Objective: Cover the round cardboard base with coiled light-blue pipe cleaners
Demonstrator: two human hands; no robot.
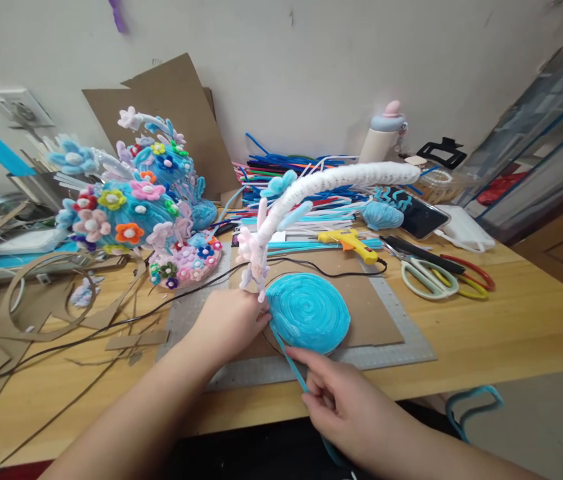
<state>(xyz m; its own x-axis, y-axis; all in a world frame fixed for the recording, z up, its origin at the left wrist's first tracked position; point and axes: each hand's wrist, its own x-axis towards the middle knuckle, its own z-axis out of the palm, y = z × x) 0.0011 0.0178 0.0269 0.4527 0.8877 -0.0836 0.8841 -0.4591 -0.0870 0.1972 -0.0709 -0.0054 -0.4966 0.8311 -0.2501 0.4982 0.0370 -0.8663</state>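
A round disc (307,310) covered in a blue fuzzy coil sits on a piece of cardboard. My left hand (234,327) is closed at the disc's left edge, its fingertips partly hidden. From that edge a blue chenille strip (295,373) runs down to my right hand (334,393). The right hand pinches the strip, its index finger extended toward the disc. The strip's tail (474,400) shows past the table's front edge. Rising beside my left hand, a white fuzzy curved stem (346,177) carries small pink and blue flowers; its base is hidden.
A yellow glue gun (354,245) lies behind the disc, its black cord crossing leftward. Scissors (430,279) and pliers (471,275) lie right. Colourful flower-covered pieces (134,210), cardboard offcuts (21,300) and piled pipe cleaners (306,193) surround the cutting mat (416,353). A bottle (384,139) stands behind.
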